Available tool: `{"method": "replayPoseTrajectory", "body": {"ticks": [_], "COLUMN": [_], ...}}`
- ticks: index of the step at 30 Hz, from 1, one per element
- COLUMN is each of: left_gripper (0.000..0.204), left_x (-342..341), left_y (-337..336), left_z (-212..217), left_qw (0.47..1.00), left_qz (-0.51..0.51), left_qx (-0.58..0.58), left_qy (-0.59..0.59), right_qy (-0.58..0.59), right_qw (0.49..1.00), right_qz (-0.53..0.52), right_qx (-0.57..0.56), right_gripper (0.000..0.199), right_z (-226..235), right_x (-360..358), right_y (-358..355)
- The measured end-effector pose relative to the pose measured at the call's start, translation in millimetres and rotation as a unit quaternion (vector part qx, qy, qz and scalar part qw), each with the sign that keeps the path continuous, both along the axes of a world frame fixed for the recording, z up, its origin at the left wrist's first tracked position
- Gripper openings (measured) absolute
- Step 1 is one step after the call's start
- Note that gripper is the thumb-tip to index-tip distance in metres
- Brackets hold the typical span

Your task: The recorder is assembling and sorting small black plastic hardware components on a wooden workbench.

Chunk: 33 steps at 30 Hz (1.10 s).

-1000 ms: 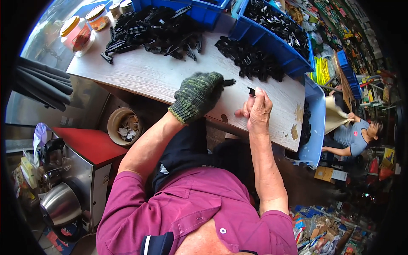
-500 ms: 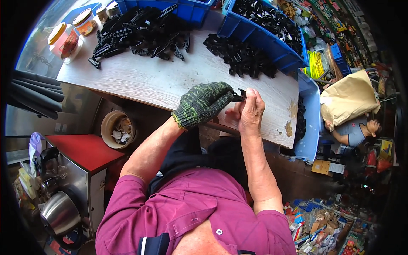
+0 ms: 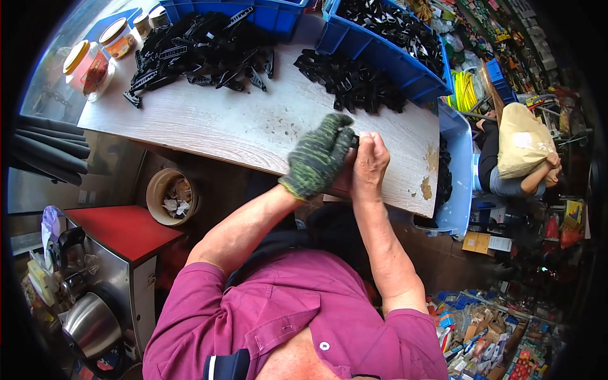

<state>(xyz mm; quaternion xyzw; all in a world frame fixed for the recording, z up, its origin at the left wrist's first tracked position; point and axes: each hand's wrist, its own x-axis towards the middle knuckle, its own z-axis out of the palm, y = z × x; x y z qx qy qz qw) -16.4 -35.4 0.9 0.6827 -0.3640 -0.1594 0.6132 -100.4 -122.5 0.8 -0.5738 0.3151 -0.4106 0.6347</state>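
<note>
My left hand (image 3: 318, 157), in a green and black knitted glove, is closed at the near edge of the table. My bare right hand (image 3: 370, 166) is closed right beside it, thumb up. Between the two hands a bit of a small black plastic part (image 3: 354, 142) shows; the fingers hide most of it. Beyond my hands lies a pile of short black plastic parts (image 3: 351, 79). Farther left is a larger heap of long, slotted black plastic parts (image 3: 190, 54).
Blue crates (image 3: 386, 47) stand along the back, one full of black parts. A light blue tub (image 3: 457, 171) adjoins the table's (image 3: 221, 136) right end. Lidded jars (image 3: 88, 66) stand far left; a bucket (image 3: 172, 196) sits below. Another person (image 3: 522, 180) carries a tan sack.
My hands have drawn closer together, and the black part that stuck out between them is now mostly covered. My left hand has shifted right. The other person has moved farther away with the sack.
</note>
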Motion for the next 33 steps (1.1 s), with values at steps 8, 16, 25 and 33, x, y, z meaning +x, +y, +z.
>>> {"method": "replayPoseTrajectory", "body": {"ticks": [8,16,25,33], "left_gripper": [0.03,0.015,0.014,0.021], "left_x": [7.0,64.2,59.9,63.1], "left_y": [-13.4,-42.6,-46.9,-25.3], "left_z": [-43.0,5.9,2.0,1.6], "left_qw": [0.973,0.945,0.944,0.986], "left_qz": [0.018,0.069,0.023,-0.156], "left_qx": [-0.037,0.107,0.094,-0.005], "left_qy": [-0.226,-0.301,-0.316,0.064], "right_qy": [0.006,0.018,0.058,0.087], "right_qw": [0.996,0.97,0.957,0.991], "right_qz": [-0.009,-0.194,-0.25,0.086], "right_qx": [-0.085,0.144,0.133,0.051], "right_gripper": [0.029,0.033,0.039,0.039], "right_z": [1.6,31.5,33.8,13.5], "right_x": [-1.0,-42.6,-77.3,-14.2], "right_y": [-3.3,-65.3,-99.3,-43.6]}}
